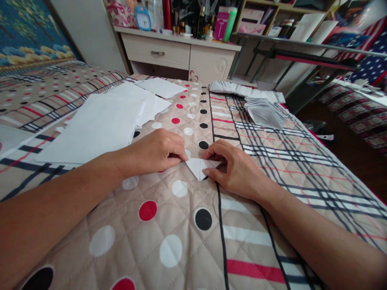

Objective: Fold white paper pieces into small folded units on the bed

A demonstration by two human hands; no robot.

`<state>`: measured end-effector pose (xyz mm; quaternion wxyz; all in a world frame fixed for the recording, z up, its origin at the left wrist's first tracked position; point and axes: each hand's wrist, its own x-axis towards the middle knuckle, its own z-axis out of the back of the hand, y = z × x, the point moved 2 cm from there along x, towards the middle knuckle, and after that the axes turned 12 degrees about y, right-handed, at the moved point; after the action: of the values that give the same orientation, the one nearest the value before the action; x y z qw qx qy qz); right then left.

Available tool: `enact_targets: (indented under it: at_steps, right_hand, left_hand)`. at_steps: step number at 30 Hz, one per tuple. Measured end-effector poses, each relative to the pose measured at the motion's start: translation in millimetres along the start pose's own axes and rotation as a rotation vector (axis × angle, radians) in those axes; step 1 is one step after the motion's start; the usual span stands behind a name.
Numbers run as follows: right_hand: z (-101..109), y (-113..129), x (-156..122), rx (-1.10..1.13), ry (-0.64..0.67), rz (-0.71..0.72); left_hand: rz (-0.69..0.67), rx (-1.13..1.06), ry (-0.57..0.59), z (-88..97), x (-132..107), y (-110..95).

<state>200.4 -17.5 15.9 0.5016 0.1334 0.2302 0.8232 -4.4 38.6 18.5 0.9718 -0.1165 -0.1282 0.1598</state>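
Between my two hands, just above the quilted bedspread (145,249), is a small piece of white folded paper (196,167), shaped like a triangle with its point towards me and a crease down its middle. My left hand (161,151) pinches its left corner, fingers curled and pressed together. On the other side my right hand (234,167) grips the right part between thumb and fingers, which hide that corner. Left of my left hand lies a pile of white paper sheets (96,125).
At the back right lie a row of folded white paper pieces (244,89) and a fanned stack of them (264,112). A white dresser (157,50) with bottles and a blue clock (143,18) stands beyond the bed. A glass-topped desk (302,44) is at right.
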Motion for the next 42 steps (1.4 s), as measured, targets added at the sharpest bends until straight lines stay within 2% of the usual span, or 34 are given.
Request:
enact_targets:
  at_steps: [4,9,17,21,25,28,32,36,39,42]
  right_hand:
    - [0,-1,0,-0.005,0.007,-0.003]
    - [0,-2,2,-0.002,0.012,-0.001]
    - [-1,-2,2,0.003,0.010,-0.007]
    - [-1,0,1,-0.041,0.000,-0.052]
    - [0,0,1,-0.084,-0.004,-0.131]
    - [-1,-1,2,-0.082,-0.009,-0.167]
    - [-5,-4,2,0.065,-0.044,-0.112]
    - [-9,-3,0,0.230,-0.177,0.054]
    - [-7,1,-2,0.261,-0.328,0.200]
    - [-4,4,-5,0.333,-0.407,0.280]
  left_hand:
    - [0.030,0.011,-0.017,3.7,1,-2]
    - [0.063,0.002,0.021,6.8,-2,0]
    - [0.205,-0.009,-0.010,1.6,-2,3]
    - [0.243,0.039,0.025,1.7,-2,0]
    - [0.322,0.031,0.064,3.1,-1,-5]
    - [0.428,-0.009,0.047,-1.0,3,-6]
    - [0.558,-0.091,0.018,-11.2,5,-1]
    - [0.416,-0.271,-0.042,-17.4,7,-3]
    - [0.278,-0.346,-0.214,-14.8,7,-10]
    - [0.206,-0.235,-0.404,-8.4,7,-19]
